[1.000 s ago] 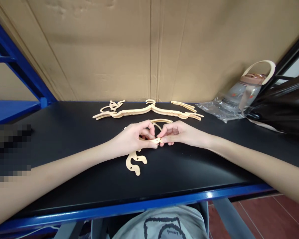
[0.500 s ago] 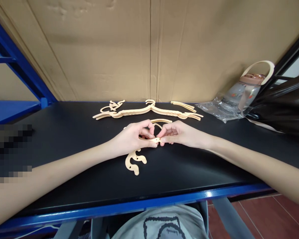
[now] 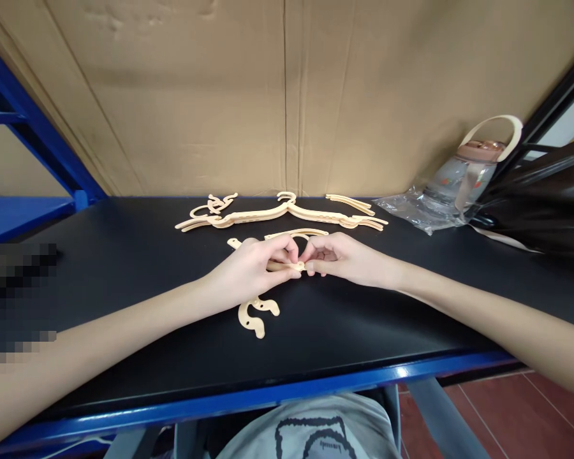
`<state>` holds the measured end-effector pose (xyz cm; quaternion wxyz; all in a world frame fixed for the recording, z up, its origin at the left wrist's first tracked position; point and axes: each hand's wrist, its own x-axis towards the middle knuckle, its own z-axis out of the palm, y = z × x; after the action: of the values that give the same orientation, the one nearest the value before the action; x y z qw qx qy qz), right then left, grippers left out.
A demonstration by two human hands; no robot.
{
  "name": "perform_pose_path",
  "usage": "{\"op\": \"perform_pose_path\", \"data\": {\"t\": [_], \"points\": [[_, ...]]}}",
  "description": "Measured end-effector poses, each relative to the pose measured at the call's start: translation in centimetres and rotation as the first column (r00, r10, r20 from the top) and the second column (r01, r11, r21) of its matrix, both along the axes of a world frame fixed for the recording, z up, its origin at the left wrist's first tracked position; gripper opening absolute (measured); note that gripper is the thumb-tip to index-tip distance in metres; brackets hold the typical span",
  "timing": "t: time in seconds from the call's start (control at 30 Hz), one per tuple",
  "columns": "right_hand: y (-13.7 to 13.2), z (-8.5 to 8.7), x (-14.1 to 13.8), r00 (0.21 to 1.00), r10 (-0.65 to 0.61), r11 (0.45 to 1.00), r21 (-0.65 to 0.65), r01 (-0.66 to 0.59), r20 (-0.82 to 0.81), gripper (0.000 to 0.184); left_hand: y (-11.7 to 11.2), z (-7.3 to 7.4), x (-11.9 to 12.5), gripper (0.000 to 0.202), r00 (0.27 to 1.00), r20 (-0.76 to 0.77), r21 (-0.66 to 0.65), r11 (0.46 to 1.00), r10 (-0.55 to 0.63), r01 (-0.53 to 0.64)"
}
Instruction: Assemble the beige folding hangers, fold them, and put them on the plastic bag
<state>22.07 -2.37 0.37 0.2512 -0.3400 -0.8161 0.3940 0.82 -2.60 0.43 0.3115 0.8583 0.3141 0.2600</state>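
Two pinch grips, L hand [image 3: 249, 273] & R hand [image 3: 347, 258], on one wooden piece [image 3: 293, 266], mid tabletop [image 3: 138, 268], well off front edge [image 3: 268, 396].

Both bare arms reach in from the bottom corners to the middle of the frame, where the left hand [image 3: 251, 271] and right hand [image 3: 347, 258] meet, fingertips pinched tight together.

Small pale wooden strip [image 3: 294, 266], held roughly level.

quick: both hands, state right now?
Left hand: closed, pinching the wooden piece.
Right hand: closed, pinching the other end of that piece.
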Motion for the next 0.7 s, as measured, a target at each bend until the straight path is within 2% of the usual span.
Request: {"op": "perform_pose_path", "data": {"t": [0.17,0.3,0.4,0.5,0.7], "points": [[-0.5,-0.6,-0.3,1.0,-0.004,0.98,0.198,-0.002,0.03,0.006,0.4,0.1,-0.5,0.011,0.992,-0.122,0.236,0.972,0.014,0.016],[-0.3,-0.9,-0.2,1.0,-0.024,0.969,0.246,0.019,0.019,0.017,0.6,0.1,-0.8,0.004,0.975,-0.207,0.459,0.888,0.078,0.026],[-0.1,-1.0,-0.1,0.999,-0.033,0.97,0.239,0.029,0.01,0.028,0.8,0.0,-0.9,0.003,0.97,-0.232,0.499,0.865,0.07,0.057],[-0.2,-0.9,0.1,1.0,-0.028,0.972,0.233,0.025,0.012,0.027,0.9,-0.2,-1.0,0.01,0.964,-0.257,0.542,0.836,0.071,0.083],[-0.2,-1.0,0.1,1.0,-0.025,0.973,0.228,0.023,0.006,0.024,1.3,-0.3,-1.2,0.02,0.947,-0.32,0.648,0.735,0.023,0.201]]}}
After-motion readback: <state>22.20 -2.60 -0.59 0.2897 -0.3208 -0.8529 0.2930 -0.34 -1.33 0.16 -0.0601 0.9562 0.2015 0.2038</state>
